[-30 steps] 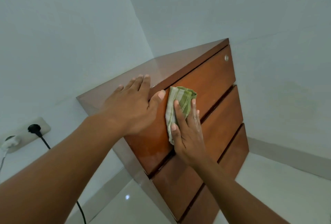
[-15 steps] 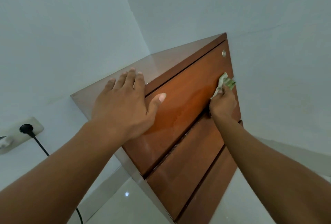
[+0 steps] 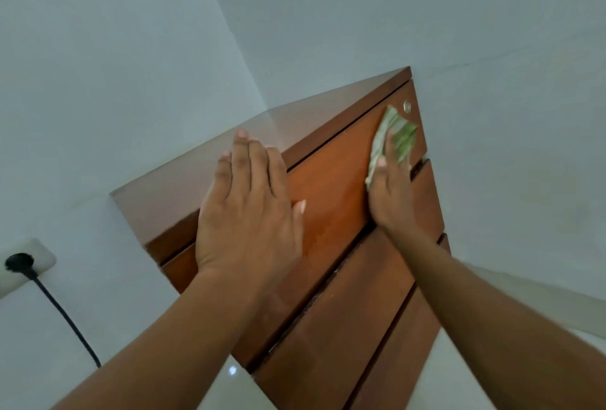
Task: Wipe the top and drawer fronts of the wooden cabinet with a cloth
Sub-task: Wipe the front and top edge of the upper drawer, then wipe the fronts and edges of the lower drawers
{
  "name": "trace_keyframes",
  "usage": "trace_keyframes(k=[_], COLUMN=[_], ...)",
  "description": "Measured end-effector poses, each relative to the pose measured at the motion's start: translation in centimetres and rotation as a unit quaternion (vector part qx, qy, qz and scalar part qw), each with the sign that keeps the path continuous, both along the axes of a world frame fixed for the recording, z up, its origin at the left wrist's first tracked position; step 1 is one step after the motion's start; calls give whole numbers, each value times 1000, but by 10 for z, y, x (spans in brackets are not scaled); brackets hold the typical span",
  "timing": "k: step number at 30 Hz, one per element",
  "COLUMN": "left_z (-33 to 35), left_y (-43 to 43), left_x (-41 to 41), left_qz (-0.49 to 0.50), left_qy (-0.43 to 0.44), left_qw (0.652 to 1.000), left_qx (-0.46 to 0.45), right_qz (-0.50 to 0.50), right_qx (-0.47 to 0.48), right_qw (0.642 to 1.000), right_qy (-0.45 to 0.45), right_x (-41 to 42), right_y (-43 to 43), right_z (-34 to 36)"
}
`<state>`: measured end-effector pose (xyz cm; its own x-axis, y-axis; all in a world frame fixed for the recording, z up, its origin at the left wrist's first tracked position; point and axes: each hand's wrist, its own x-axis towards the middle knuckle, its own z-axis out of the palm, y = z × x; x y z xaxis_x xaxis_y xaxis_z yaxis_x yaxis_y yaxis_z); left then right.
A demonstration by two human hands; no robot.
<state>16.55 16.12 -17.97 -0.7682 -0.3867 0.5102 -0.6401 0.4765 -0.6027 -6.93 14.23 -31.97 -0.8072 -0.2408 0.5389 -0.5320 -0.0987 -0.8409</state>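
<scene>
- Pressing a green-and-white striped cloth (image 3: 402,133) flat against the top drawer front (image 3: 334,186), the right hand (image 3: 392,194) is lying with its fingers straight and close together over the fabric, not curling round it.
- The cloth is sitting near the right end of that drawer front, just below and left of the small round metal lock (image 3: 407,106), with its upper corner and left edge showing past the fingers.
- The left hand (image 3: 249,213) is resting flat over the front edge of the wooden cabinet (image 3: 360,104), fingers straight and side by side, holding nothing.
- Its fingertips are reaching onto the glossy top (image 3: 183,193), while its thumb is lying against the top drawer front.
- The two hands are staying apart, with a bare stretch of drawer front showing between them.
- The right forearm is crossing the middle drawer front (image 3: 354,304) and hiding part of the bottom drawer front (image 3: 403,357).
- The cabinet is standing in a corner, with its back and its right side against pale walls (image 3: 393,16).
- A black plug (image 3: 18,262) is sitting in a white wall socket (image 3: 39,254) at the left, and its black cable (image 3: 65,314) is running down behind the left forearm.
- A shiny pale floor (image 3: 229,380) is showing below the cabinet, reflecting a small spot of light.
</scene>
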Motion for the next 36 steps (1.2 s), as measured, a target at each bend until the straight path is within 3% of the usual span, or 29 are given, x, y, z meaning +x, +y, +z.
trace_keyframes(k=[6, 8, 11, 13, 15, 17, 18, 20, 23, 26, 30, 33, 36], left_z=[-4, -5, -7, -9, -14, -26, -35, -63, -107, -147, -182, -189, -187], left_y=[-1, 1, 2, 3, 3, 5, 7, 7, 7, 13, 25, 34, 43], left_x=[-4, -4, -4, -1, 6, 20, 29, 52, 86, 111, 126, 126, 118], left_qz=[13, 11, -1, -12, -32, -54, -64, -81, -96, -107, -96, -72, -56], left_qy=[14, 24, 37, 37, 27, 11, -2, -30, -46, -45, -53, -26, 37], left_qw=[1000, 1000, 999, 999, 999, 998, 998, 996, 993, 988, 982, 977, 971], left_qx=[-11, -7, 1, 8, 10, 15, 18, 24, 57, 104, 153, 199, 229], right_qz=[-56, -75, -88, -94, -64, 86, 152, 236, 304, 310, 208, 128, 82], right_qx=[96, 125, 90, 20, -122, -273, -308, -333, -321, -282, -218, -118, -47], right_qw=[973, 963, 965, 952, 883, 761, 719, 674, 650, 706, 842, 953, 994], right_qy=[-202, -225, -231, -291, -449, -582, -604, -616, -618, -571, -448, -247, -46], right_x=[-58, -51, -32, -13, 5, 28, 41, 65, 95, 116, 143, 158, 165], right_y=[10, 18, 33, 45, 58, 72, 80, 90, 98, 98, 96, 92, 86], right_z=[-8, -6, -1, 0, -2, -6, -10, -20, -31, -35, -20, -16, -20])
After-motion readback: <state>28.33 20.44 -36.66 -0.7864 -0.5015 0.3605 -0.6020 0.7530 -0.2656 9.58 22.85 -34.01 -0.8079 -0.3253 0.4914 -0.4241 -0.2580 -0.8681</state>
